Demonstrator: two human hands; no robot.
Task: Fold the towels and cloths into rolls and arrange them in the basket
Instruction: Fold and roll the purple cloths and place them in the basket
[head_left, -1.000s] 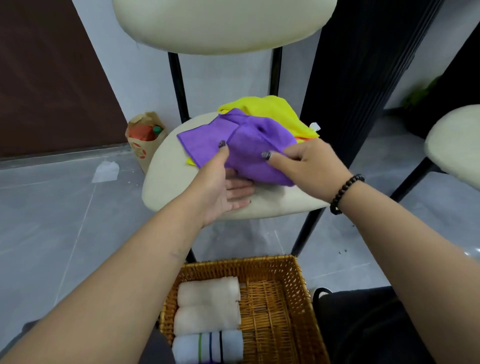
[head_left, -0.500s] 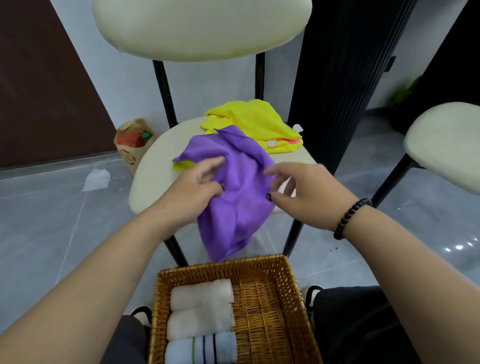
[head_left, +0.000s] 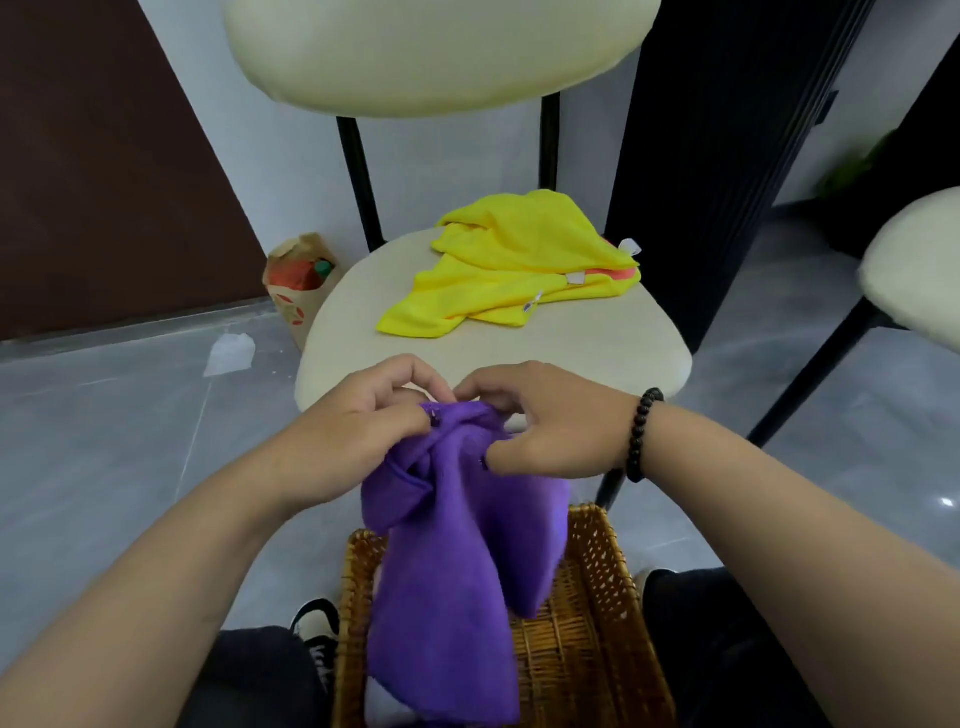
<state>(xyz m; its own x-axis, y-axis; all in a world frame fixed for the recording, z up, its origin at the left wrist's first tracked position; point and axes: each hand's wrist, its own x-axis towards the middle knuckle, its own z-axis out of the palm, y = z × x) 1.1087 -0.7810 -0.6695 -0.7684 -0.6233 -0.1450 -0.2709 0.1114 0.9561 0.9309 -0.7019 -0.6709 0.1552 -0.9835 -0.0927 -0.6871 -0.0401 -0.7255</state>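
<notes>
A purple cloth (head_left: 452, 587) hangs from both my hands over the wicker basket (head_left: 587, 639). My left hand (head_left: 358, 431) pinches its top edge on the left, and my right hand (head_left: 550, 421) pinches the same edge on the right, the two hands almost touching. The cloth drapes down and hides the rolled towels in the basket's left side. A pile of yellow cloths (head_left: 514, 265), with an orange one peeking out at the right, lies on the cream chair seat (head_left: 613, 353) beyond my hands.
The chair's cream backrest (head_left: 436, 47) and black legs stand ahead. A second cream seat (head_left: 914, 270) is at the right. A paper bag (head_left: 296, 291) and a scrap of white paper (head_left: 228, 353) lie on the grey floor at left. My knees flank the basket.
The purple cloth has come off the chair seat toward me and now hangs over the basket. Both hands moved closer together along its top edge. The yellow pile stayed on the seat.
</notes>
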